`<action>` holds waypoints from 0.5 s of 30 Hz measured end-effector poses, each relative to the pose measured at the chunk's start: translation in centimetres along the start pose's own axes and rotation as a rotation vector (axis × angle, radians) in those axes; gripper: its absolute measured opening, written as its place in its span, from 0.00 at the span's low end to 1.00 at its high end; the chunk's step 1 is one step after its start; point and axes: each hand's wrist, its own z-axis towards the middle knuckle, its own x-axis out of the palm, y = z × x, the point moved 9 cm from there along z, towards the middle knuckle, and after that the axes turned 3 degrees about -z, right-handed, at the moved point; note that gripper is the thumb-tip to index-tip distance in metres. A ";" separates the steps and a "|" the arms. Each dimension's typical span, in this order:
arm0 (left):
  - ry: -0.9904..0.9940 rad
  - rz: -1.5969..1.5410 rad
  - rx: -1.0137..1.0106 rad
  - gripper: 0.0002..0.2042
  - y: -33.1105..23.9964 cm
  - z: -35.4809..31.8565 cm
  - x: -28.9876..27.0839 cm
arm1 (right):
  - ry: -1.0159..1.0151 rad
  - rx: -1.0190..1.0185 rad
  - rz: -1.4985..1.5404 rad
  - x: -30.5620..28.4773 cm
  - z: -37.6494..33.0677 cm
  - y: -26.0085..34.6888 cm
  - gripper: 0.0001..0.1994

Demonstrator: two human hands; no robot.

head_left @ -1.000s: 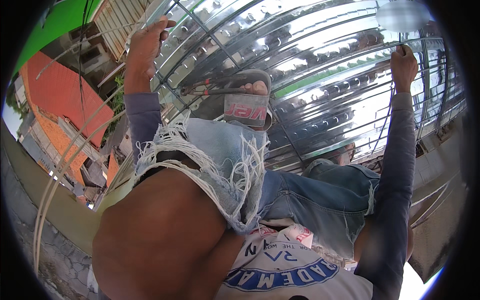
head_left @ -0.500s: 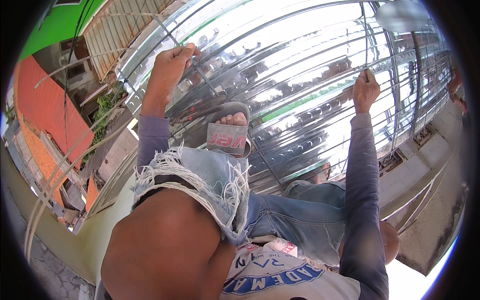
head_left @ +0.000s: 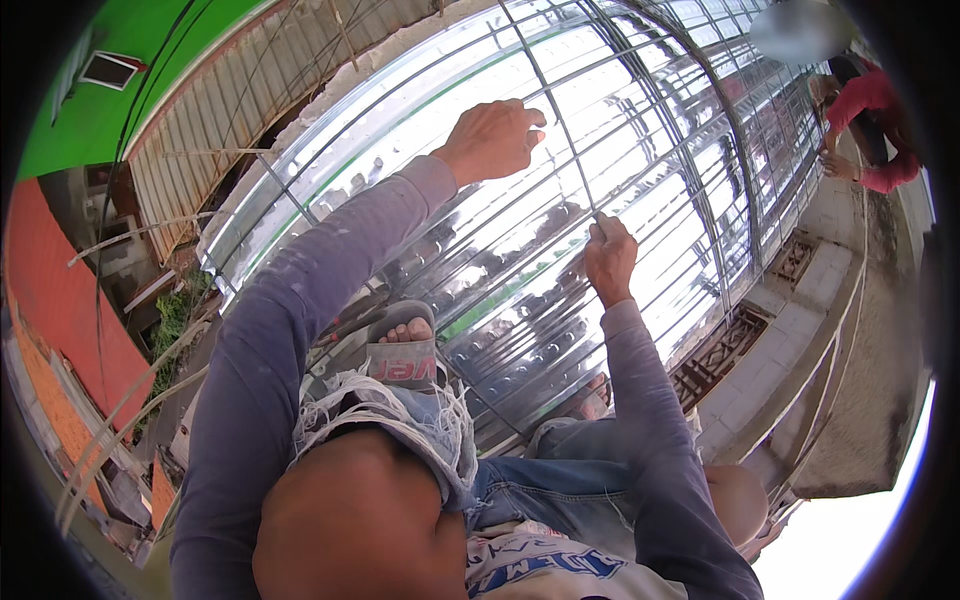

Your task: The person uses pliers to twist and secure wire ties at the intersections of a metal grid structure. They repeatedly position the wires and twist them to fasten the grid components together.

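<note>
The left hand (head_left: 492, 138) gripped a metal bar (head_left: 548, 110) while the right hand (head_left: 610, 258) pinched a thin wire (head_left: 597, 214) below it, likely tying bars, needing a tight twist next.

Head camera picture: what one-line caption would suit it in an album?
Crouched on shiny corrugated metal sheeting, a person grips steel rods with the left hand and right hand.

- Outdoors, bright daylight; white glare at 5 o'clock.
- Green wall (head_left: 70, 110) w/ small window (head_left: 110, 68) at 10 o'clock.
- Corrugated metal fence (head_left: 215, 130) at 11 o'clock.
- Orange tiled roof (head_left: 60, 320) at 9 o'clock.
- Concrete ledge (head_left: 790, 350) & gray ground (head_left: 870, 400) at 3–4 o'clock.
- Person in pink sleeve (head_left: 880, 110) at 2 o'clock.
</note>
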 end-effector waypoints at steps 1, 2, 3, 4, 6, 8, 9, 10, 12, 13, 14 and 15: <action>-0.018 0.039 0.040 0.16 -0.4 0.8 0.4 | -0.027 -0.067 -0.036 -0.2 -0.4 1.0 0.13; -0.013 0.091 0.034 0.16 -0.1 1.8 0.8 | -0.054 -0.133 -0.071 -0.3 -0.6 2.1 0.12; 0.004 0.128 0.040 0.17 -0.2 2.7 1.8 | -0.080 -0.181 -0.119 -0.7 -1.4 2.6 0.11; 0.020 0.149 0.032 0.17 0.2 3.0 2.3 | -0.044 -0.114 -0.121 -0.7 -1.9 2.7 0.11; -0.004 0.186 0.040 0.16 0.3 3.0 2.6 | 0.002 -0.109 -0.160 -0.5 -2.5 3.4 0.12; -0.038 0.233 0.048 0.15 0.1 2.5 2.6 | 0.044 -0.108 -0.135 -0.1 -3.0 3.3 0.12; -0.058 0.261 0.060 0.15 0.4 1.9 2.7 | 0.060 -0.122 -0.109 0.2 -3.6 3.5 0.13; -0.100 0.285 0.117 0.15 -0.5 1.6 2.0 | 0.070 -0.133 -0.087 0.3 -3.9 3.5 0.13; 0.002 0.211 0.104 0.09 -0.9 1.5 1.3 | 0.099 -0.109 -0.037 0.9 -4.5 3.1 0.12; 0.073 0.238 0.092 0.10 -0.7 0.7 1.9 | 0.121 -0.091 -0.018 1.0 -5.3 3.1 0.12; 0.039 0.269 0.128 0.11 -0.3 -0.1 1.9 | 0.154 -0.096 -0.005 1.3 -5.9 3.3 0.11; 0.146 0.273 0.010 0.11 -0.7 -0.8 1.3 | 0.181 -0.100 0.006 1.3 -6.2 4.0 0.11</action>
